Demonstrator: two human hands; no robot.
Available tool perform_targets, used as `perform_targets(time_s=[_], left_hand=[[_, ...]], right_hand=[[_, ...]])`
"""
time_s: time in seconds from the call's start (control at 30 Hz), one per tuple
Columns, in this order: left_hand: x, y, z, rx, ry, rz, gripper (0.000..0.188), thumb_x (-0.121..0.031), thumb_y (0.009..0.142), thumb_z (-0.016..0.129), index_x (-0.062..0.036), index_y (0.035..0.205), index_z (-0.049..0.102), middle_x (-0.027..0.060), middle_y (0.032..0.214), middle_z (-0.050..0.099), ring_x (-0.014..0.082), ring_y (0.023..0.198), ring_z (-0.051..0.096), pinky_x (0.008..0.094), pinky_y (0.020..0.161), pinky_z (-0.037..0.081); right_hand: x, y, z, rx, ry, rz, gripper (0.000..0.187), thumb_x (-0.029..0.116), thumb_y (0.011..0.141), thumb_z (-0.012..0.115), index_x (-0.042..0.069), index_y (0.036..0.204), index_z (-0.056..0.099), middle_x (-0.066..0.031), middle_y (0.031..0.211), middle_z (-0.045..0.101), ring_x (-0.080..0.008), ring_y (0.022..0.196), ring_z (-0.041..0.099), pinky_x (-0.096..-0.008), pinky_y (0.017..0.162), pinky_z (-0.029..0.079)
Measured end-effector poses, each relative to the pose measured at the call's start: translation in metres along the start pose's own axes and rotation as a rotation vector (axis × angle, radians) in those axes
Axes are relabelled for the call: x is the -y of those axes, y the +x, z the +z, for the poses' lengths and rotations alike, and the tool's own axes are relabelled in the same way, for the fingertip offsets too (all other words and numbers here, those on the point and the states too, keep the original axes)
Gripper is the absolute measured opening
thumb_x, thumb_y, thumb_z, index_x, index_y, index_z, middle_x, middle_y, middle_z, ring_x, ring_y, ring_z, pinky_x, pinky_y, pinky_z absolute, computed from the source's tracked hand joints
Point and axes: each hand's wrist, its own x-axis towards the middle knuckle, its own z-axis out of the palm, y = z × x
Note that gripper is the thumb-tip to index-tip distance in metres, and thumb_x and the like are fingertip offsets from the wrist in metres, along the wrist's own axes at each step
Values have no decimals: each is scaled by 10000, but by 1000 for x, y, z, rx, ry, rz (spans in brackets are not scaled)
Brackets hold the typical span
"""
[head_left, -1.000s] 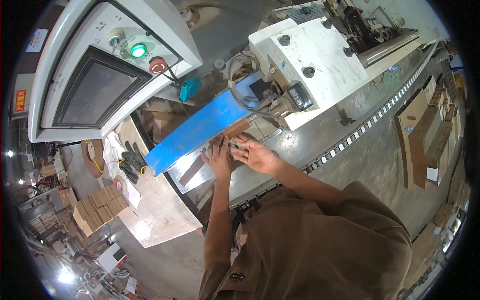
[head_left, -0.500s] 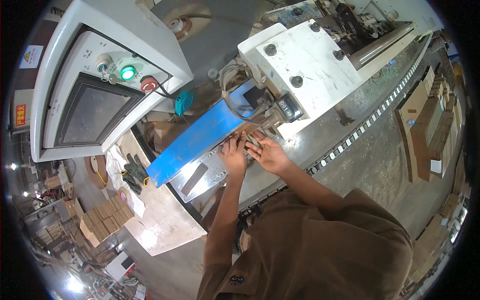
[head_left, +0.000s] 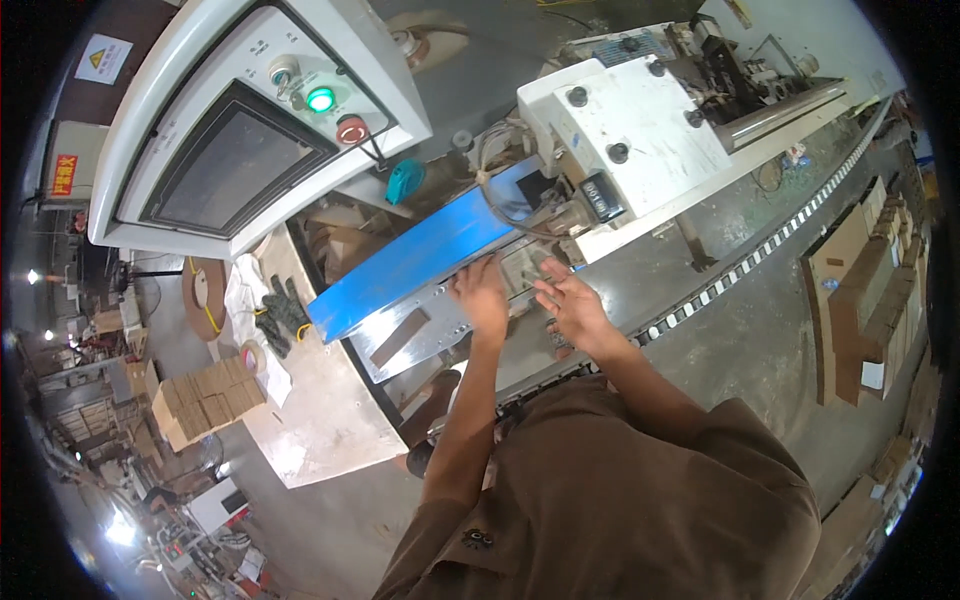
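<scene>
My left hand (head_left: 482,299) lies on the machine's metal bed, with its fingers stretched out toward the lower edge of the long blue cover (head_left: 415,258). I see nothing in its grasp. Just right of it, my right hand (head_left: 580,314) hovers with its fingers apart beside the slot at the end of the bed, holding nothing that shows. A shiny metal plate (head_left: 402,340) with a long dark slot extends to the left of my left hand. Above my right hand sits a small counter (head_left: 601,199) on the white machine head (head_left: 640,130).
A control box (head_left: 225,150) with a screen, a lit green button and a red stop button stands at the upper left. Gloves (head_left: 280,318) and a tape roll (head_left: 252,356) lie on the side table (head_left: 310,430). A chain-like strip (head_left: 740,277) runs along the right, near stacked cardboard (head_left: 870,290).
My hands have moved apart. The right hand has drawn away from the slot with its fingers spread, while the left stays at the bed. The whole view has shifted a little.
</scene>
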Motion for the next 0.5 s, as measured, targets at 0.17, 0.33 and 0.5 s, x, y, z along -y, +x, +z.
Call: perform_targets(time_s=[0.17,0.33,0.5], left_hand=[[101,-54,-75,-89,-48,-196,297,-238,815,766,-142,1094,734,96,1206,681,305,1172,582,501,1009,342],[180,-107,-112,149,163,-261,553,-258,817,772,-108,1334,650,103,1347,626,281,1269,566,501,1082,314],[152,-80,-113,228,44,-161,439,-205,863,773,-76,1276,700,131,1264,636,335,1155,585,486,1047,366]], right_hand=[[-21,-4,-6,21,28,82,586,189,951,554,89,1518,443,-51,1511,462,-250,1376,450,-413,1173,343],[-33,2,7,68,-34,140,542,171,973,525,63,1499,450,-86,1488,477,-277,1353,480,-413,1171,381],[-24,10,20,42,-47,143,531,172,985,518,56,1498,444,-83,1432,504,-245,1275,527,-382,1113,434]])
